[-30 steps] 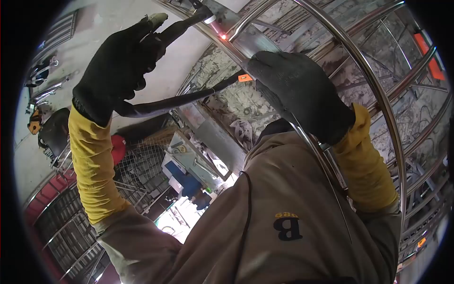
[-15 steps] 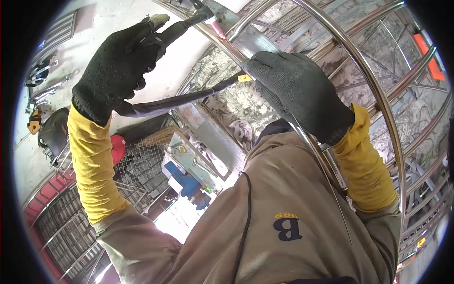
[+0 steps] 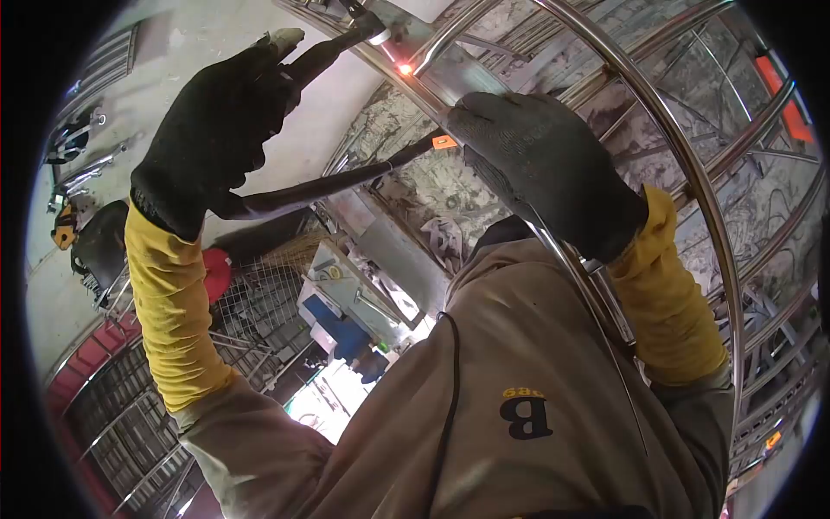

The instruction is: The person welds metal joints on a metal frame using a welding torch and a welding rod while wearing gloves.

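Observation:
My left hand (image 3: 216,130), in a black glove, is closed round the handle of a welding torch (image 3: 333,54). The torch's nozzle points down at a steel tube (image 3: 413,85), and a bright orange glow shows at its tip, near where a curved tube meets the straight one. A dark sleeved cable (image 3: 320,186) hangs from the torch and runs right. My right hand (image 3: 540,160), also gloved, is wrapped over the straight tube below the glow; its fingertips are partly hidden. From under that palm a thin metal rod (image 3: 596,324) extends toward my body.
Curved shiny tubes (image 3: 683,156) of a metal frame arch across the right side. Below lies a stained floor (image 3: 450,195) with scattered metal pieces. A wire mesh (image 3: 259,298), a red round object (image 3: 216,275) and tools (image 3: 82,177) lie to the left.
An orange glow has appeared at the torch tip, and the whole picture has darkened. Both hands stay nearly where they were.

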{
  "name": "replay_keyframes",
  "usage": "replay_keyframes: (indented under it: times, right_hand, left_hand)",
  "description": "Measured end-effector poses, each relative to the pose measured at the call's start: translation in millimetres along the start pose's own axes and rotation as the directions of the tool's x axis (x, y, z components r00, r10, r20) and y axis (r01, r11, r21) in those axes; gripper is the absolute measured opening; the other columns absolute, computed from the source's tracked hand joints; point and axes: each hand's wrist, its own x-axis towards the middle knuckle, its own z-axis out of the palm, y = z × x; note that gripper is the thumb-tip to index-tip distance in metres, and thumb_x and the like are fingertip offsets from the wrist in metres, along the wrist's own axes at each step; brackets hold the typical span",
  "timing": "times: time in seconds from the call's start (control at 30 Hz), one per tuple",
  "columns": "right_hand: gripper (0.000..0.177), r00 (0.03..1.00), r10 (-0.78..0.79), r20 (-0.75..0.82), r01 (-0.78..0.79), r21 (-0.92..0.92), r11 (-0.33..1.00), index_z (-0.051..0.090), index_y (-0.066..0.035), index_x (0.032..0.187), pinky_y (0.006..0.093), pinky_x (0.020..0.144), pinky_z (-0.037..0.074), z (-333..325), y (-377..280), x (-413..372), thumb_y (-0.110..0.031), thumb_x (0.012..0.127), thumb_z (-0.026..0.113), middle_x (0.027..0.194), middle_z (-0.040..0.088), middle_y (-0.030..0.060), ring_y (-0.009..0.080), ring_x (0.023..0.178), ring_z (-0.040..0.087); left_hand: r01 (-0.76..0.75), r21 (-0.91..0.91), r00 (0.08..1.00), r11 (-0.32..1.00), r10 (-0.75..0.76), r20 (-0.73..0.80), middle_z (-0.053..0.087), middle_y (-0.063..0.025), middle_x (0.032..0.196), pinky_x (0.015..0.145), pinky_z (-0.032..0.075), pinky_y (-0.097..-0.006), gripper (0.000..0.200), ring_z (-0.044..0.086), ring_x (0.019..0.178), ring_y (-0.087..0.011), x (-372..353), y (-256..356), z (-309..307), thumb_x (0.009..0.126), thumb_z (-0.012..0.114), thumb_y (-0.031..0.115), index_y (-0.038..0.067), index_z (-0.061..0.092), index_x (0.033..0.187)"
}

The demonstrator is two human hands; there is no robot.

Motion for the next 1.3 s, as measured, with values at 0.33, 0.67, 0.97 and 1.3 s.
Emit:
replay_keyframes:
  times: [0.33,0.67,0.97,1.3]
  right_hand:
    - [0.042,0.988,-0.068,-0.135,0.071,0.017,0.997,0.068,-0.003,0.137,0.0465,0.097,0.055,10,7,-8,-0.012,0.096,0.075,0.132,0.069,0.0162,0.0357,0.113,0.070]
    - [0.042,0.978,-0.095,-0.188,0.084,-0.066,0.994,0.072,-0.004,0.128,0.0457,0.094,0.058,16,9,-5,-0.013,0.088,0.079,0.118,0.074,0.0143,0.0321,0.102,0.073]
    - [0.036,0.965,-0.224,-0.138,0.201,-0.161,0.966,0.069,-0.005,0.130,0.0454,0.090,0.057,11,16,-11,-0.015,0.096,0.074,0.119,0.072,0.0132,0.0292,0.105,0.071]
    - [0.037,0.974,-0.118,-0.191,0.108,-0.061,0.992,0.069,-0.004,0.127,0.0446,0.084,0.056,10,10,-4,-0.015,0.092,0.074,0.112,0.070,0.0111,0.0307,0.096,0.070]
  left_hand:
    - [-0.048,0.080,0.997,0.996,0.053,-0.062,0.061,0.0019,0.086,0.049,0.043,-0.0241,0.050,0.052,0.057,-0.0072,-13,9,8,0.109,0.056,0.021,0.015,0.057,0.159]
    - [-0.097,0.085,0.993,0.992,0.102,-0.064,0.060,0.0025,0.080,0.050,0.045,-0.0235,0.048,0.052,0.056,-0.0064,-13,6,7,0.108,0.059,0.022,0.014,0.060,0.156]
    - [-0.280,0.094,0.958,0.955,0.284,-0.035,0.059,0.0038,0.080,0.055,0.044,-0.0211,0.049,0.050,0.059,-0.0037,-8,-8,6,0.111,0.058,0.028,0.007,0.059,0.155]
    - [-0.044,0.032,0.997,0.999,0.045,-0.057,0.061,0.0017,0.085,0.048,0.041,-0.0236,0.051,0.050,0.056,-0.0071,-10,4,9,0.109,0.060,0.022,0.014,0.056,0.159]
